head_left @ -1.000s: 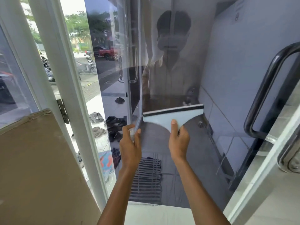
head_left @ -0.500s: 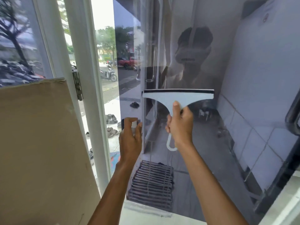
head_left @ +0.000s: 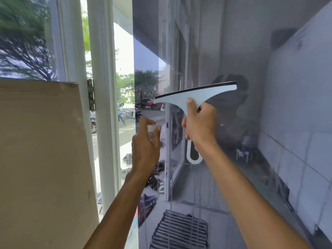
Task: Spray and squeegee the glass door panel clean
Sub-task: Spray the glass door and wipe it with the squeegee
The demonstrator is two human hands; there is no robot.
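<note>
The tinted glass door panel (head_left: 251, 60) fills the middle and right of the head view, open at an angle. My right hand (head_left: 199, 124) grips the handle of a pale blue squeegee (head_left: 197, 95), its black rubber blade up and tilted, held in front of the glass. My left hand (head_left: 146, 148) holds a small clear spray bottle (head_left: 152, 128) near the panel's left edge, with the forefinger raised over its top. Most of the bottle is hidden behind the hand.
A large brown cardboard sheet (head_left: 41, 159) leans at the left against the white door frame (head_left: 104, 105) with its hinge (head_left: 91, 97). A striped mat (head_left: 179, 230) lies on the floor beyond the glass, with shoes (head_left: 158, 175) outside. Parked vehicles stand in the street.
Both hands have risen along the glass as the view tilted upward. The squeegee has gone higher and its blade now slants up to the right. The door handle has left the view.
</note>
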